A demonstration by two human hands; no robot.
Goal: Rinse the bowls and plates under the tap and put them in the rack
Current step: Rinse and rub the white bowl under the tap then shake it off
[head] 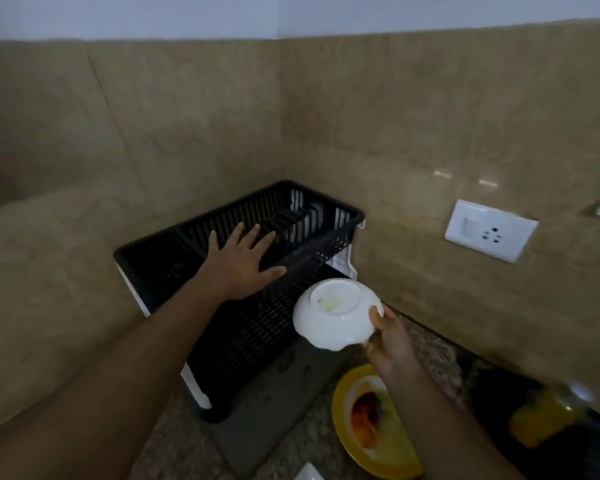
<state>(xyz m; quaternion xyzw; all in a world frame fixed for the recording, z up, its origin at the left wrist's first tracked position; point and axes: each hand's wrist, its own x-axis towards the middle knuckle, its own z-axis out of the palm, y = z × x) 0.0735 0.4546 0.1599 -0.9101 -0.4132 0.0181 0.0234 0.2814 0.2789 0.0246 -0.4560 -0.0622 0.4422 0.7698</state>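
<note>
A black slatted plastic dish rack [291,216] on a white base sits in the corner of the beige stone-tiled walls, at the middle of the frame. Its long axis runs from the lower left toward the upper right, and its open top faces up. Upright divider ribs show inside its upper-right half.

The left hand [238,263] reaches in from the lower left, palm down, fingers straight and spread, over the near rim of the rack. Whether the palm actually touches the rim cannot be told; it holds nothing.

The right hand [388,336] comes up from the lower right and grips a round white ceramic bowl [336,313] at its rim, thumb on the outside wall. The bowl is held just right of the rack's near wall, below centre of the frame. It is turned over and tilted: the foot ring faces up and toward the camera, the opening faces down and away. A faint yellowish smear lies inside the foot ring.

Below the bowl, at the bottom of the frame, a yellow plate [368,424] with reddish-brown food stains lies flat on the speckled granite counter [174,445]. A blurred yellow container [548,417] stands at the lower right. A white wall socket [490,230] is fixed on the right wall.
</note>
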